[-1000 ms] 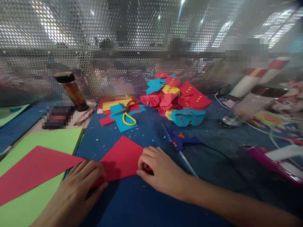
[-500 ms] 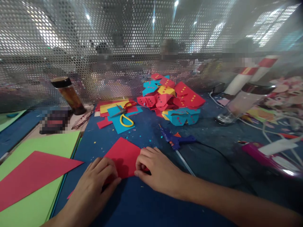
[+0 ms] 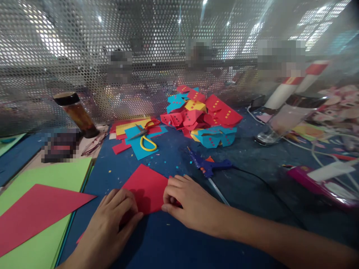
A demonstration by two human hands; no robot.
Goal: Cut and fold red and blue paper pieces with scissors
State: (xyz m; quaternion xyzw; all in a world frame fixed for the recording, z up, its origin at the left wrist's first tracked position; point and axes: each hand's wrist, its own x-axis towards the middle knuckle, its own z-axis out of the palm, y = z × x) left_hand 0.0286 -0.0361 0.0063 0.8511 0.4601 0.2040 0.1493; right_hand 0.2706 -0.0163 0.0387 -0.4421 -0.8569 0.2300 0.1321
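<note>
The red sheet (image 3: 151, 188) lies on the blue table (image 3: 179, 248) right before the person, a corner pointing away, its side corners under the two hands. The step in hand looks like steadying or creasing this paper; the next move seems to call for even pressure and edges held in line. The left hand (image 3: 113, 220) is half curled, palm down over the left corner, thumb reaching along the near edge; whether it pinches the paper I cannot tell. The right hand (image 3: 190, 203) is closed further, fingers bent toward the thumb, seemingly nipping the right corner, its forearm running in from the right. Just beyond that hand lies the glue gun (image 3: 208, 167); farther off are the scissors (image 3: 144, 131) and a pile of folded paper (image 3: 195, 116). To the left, another red piece (image 3: 42, 205) rests on green paper (image 3: 71, 172).
</note>
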